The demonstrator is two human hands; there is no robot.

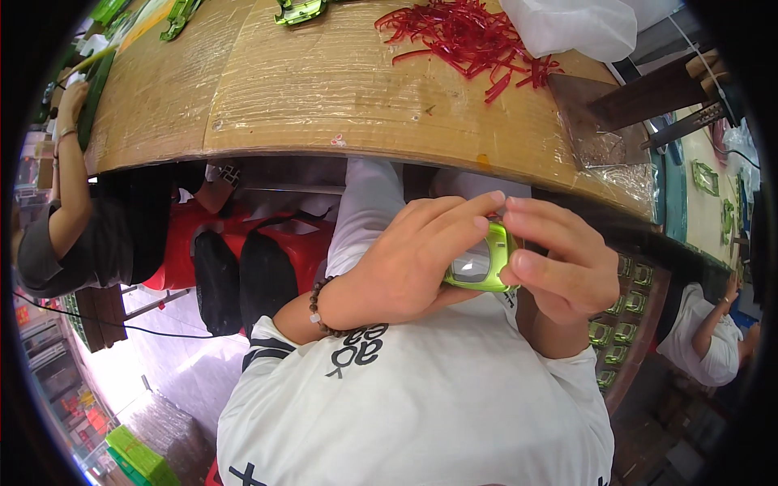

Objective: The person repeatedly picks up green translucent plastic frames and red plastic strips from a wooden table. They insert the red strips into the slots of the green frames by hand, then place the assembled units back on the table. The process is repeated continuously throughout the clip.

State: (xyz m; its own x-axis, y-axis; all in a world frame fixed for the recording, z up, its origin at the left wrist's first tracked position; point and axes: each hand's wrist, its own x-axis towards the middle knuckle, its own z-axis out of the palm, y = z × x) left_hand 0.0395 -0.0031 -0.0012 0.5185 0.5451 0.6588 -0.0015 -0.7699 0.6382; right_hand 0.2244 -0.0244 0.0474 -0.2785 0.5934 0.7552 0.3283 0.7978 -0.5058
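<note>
A bright green plastic casing point(496, 257) with a clear or greyish window sits between my hands, close to my chest and just off the table's near edge. My left hand point(409, 259) is closed round its left side, the fingers reaching over its top. From the right, my right hand point(563, 263) grips the casing with bent fingers and thumb, and its fingertips nearly meet those of the left. Part of the casing is hidden by my fingers.
Cardboard covers the table point(308, 97). Red plastic strips point(470, 36) lie heaped at the far side beside a white plastic bag point(575, 24). Another green part point(300, 10) lies at the far edge. A tray of green casings point(624, 332) is at my right. Co-workers sit on both sides.
</note>
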